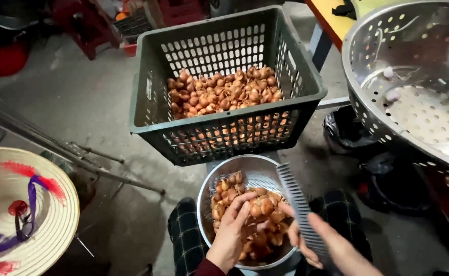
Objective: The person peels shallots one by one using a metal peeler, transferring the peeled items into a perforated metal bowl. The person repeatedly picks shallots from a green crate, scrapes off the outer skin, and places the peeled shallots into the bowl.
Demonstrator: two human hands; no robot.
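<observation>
On lap: bowl [204, 199] of shallots [261, 206] (hands inside) | crate [306, 87] half-full

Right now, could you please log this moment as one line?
left hand: in shallots | right hand: holding grey comb-like tool | metal bowl on lap | green crate ahead

Crate [224, 122] behind bowl [209, 194] (shallots [219, 92] in both)
</observation>
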